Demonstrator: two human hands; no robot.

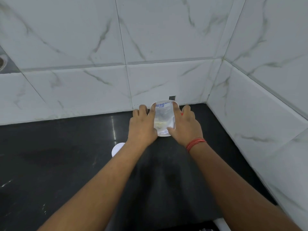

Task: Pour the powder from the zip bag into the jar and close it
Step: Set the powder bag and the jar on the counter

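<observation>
A clear zip bag (164,114) with blue print holds a little pale yellowish powder near its lower end. It lies across the mouth of a white round jar (164,135), whose rim shows above and below the bag. My left hand (143,125) grips the bag's left edge and my right hand (185,125) grips its right edge, index fingers stretched along the sides. A white round lid (117,148) lies on the counter beside my left wrist, partly hidden by the forearm. The inside of the jar is hidden by the bag.
The black stone counter (66,155) runs into a corner of white marbled wall tiles (166,77) close behind the jar and on the right. A small dark square opening (172,98) sits in the wall just behind the jar.
</observation>
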